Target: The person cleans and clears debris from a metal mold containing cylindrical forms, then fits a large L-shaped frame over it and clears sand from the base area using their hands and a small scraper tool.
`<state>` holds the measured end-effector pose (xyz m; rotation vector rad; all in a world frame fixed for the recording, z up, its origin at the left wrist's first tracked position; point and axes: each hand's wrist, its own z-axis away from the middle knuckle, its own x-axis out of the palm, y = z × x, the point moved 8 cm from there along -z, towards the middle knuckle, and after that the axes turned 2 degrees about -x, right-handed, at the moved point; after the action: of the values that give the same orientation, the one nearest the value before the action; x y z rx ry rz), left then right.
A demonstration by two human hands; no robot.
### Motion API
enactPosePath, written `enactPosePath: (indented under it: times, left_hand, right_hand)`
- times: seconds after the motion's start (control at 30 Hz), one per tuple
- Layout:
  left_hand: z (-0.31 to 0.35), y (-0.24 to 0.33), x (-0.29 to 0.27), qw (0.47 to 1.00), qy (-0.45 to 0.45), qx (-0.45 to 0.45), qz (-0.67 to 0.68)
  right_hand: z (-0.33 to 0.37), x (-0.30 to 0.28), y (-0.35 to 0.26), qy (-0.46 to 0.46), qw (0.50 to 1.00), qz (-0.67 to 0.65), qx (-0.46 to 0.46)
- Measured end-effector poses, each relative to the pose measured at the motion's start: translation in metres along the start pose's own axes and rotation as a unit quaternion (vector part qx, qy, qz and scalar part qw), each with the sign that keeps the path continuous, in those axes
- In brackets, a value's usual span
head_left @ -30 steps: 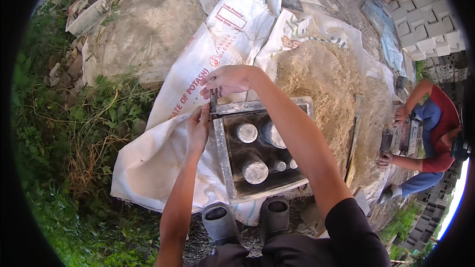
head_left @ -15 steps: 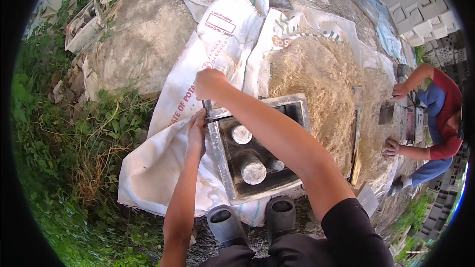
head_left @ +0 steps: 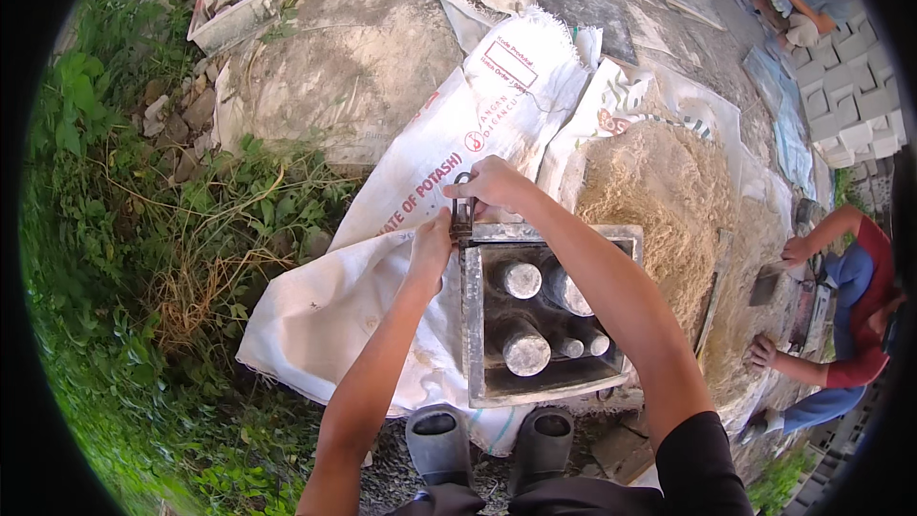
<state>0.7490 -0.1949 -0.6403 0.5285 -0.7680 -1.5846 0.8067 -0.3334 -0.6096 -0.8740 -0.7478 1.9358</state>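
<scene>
A rectangular mould box [head_left: 473, 325] with worn, grey-crusted walls stands in front of my feet. Inside it, several round-topped cylinders [head_left: 526, 352] of differing widths stand upright. At its far left corner is a dark metal clamp [head_left: 462, 220] with a loop at its top. My right hand [head_left: 499, 183] reaches across the box, its fingers closed on the loop. My left hand [head_left: 433, 250] is closed against the lower part of the clamp at the same corner; its fingertips are partly hidden. My right forearm covers part of the box's far right side.
A white woven sack [head_left: 420, 182] lies under and beyond the box. To the right is a sand heap [head_left: 650, 177]. A co-worker in a red shirt [head_left: 864, 268] crouches further right. Weeds [head_left: 143, 306] grow at left, near a dirty white tub [head_left: 229, 10].
The view has shifted, so the box sits further right and straighter. My right hand has turned from a fist above the corner to a finger grip on the loop. My left hand stays at the corner.
</scene>
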Motion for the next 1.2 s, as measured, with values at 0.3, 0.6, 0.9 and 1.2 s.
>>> enactPosePath:
  times: [0.3, 0.6, 0.9, 1.2]
  left_hand:
    - [-0.006, 0.000, 0.021, 0.987, -0.124, -0.039, 0.097]
    - [0.012, 0.011, 0.025, 0.996, -0.043, -0.083, -0.009]
    - [-0.009, -0.003, -0.008, 0.995, -0.071, -0.048, -0.052]
    - [-0.021, -0.026, -0.006, 0.989, -0.044, -0.105, 0.096]
  right_hand:
    - [-0.008, 0.002, -0.021, -0.081, 0.985, 0.129, -0.078]
    - [0.004, 0.004, 0.015, -0.119, 0.958, -0.259, -0.039]
    - [0.003, 0.011, -0.046, 0.097, 0.953, 0.285, 0.033]
    - [-0.010, 0.033, 0.001, -0.248, 0.891, -0.379, -0.042]
